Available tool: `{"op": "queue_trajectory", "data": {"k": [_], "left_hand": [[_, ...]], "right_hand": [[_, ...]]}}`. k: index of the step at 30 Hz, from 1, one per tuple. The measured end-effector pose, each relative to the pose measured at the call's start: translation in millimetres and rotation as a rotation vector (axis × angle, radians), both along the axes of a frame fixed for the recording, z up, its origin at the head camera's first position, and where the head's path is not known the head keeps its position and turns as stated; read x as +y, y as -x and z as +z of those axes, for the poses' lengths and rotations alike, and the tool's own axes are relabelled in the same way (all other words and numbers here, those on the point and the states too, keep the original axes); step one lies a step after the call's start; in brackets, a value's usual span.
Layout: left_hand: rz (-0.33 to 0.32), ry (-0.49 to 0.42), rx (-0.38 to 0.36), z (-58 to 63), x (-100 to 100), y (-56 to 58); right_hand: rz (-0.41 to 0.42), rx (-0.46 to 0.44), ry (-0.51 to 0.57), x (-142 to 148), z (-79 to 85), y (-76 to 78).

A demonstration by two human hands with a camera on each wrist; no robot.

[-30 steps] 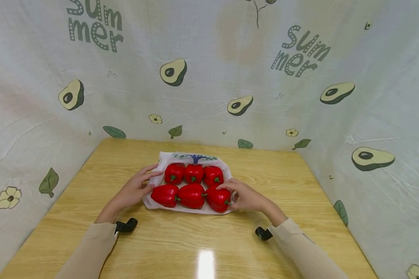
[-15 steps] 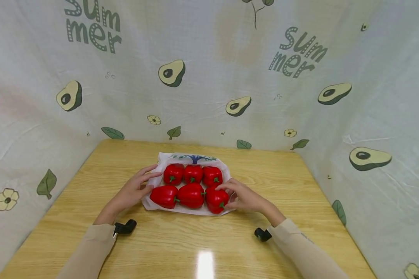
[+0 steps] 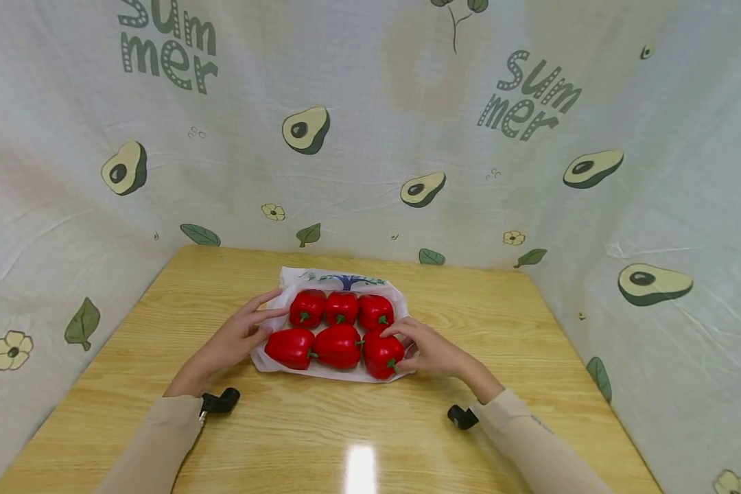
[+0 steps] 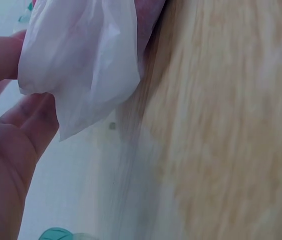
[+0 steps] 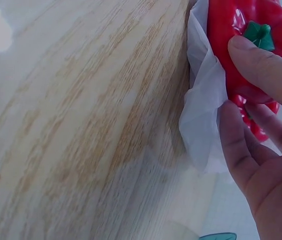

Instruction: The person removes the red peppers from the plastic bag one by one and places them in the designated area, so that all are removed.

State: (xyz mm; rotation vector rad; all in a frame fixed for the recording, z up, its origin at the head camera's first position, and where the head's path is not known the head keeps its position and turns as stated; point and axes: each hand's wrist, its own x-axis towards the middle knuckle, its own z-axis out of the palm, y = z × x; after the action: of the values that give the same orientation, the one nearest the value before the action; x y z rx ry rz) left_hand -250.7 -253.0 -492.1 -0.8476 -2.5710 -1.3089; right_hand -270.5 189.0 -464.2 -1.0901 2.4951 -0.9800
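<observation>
Several glossy red bell peppers lie in two rows on a white plastic bag (image 3: 292, 277) in the middle of the table. My right hand (image 3: 435, 351) grips the front-right bell pepper (image 3: 379, 355), thumb by its green stem and fingers along its far side. In the right wrist view the thumb (image 5: 260, 62) presses this pepper, with white plastic bunched below. My left hand (image 3: 231, 341) rests at the bag's left edge, fingers spread, thumb close to the front-left bell pepper (image 3: 289, 348). The left wrist view shows fingertips against the crumpled bag (image 4: 86, 65).
Back-row bell peppers (image 3: 342, 307) stand close together with stems facing me. A blue tree print (image 3: 348, 282) shows on the bag's far side. The wooden table (image 3: 284, 439) meets a hanging avocado-patterned cloth (image 3: 346, 68) at the back and sides.
The front-right bell pepper has shifted slightly left and turned under my right hand during the first half second. The left hand stays almost still.
</observation>
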Motion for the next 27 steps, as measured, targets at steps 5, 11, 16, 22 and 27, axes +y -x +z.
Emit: {"op": "queue_trajectory", "data": {"k": [5,11,16,22,27], "left_hand": [[-0.014,0.000,0.011,-2.5,-0.3,2.0],[-0.003,0.010,-0.009,-2.2,-1.2,0.4],[-0.002,0.023,0.012,-1.3,-2.3,-1.3],[-0.003,0.020,0.000,-1.6,-3.2,-1.8],[-0.005,0.006,-0.013,-2.8,-4.4,-2.6]], "right_hand": [[0.011,0.009,0.014,-1.0,0.9,-0.1],[0.017,0.015,0.002,-2.7,3.6,-0.2],[-0.004,0.006,-0.033,-4.4,5.6,-0.1],[-0.012,0.009,-0.037,-4.7,5.3,-1.1],[-0.016,0.001,-0.037,-4.6,4.0,-1.1]]}}
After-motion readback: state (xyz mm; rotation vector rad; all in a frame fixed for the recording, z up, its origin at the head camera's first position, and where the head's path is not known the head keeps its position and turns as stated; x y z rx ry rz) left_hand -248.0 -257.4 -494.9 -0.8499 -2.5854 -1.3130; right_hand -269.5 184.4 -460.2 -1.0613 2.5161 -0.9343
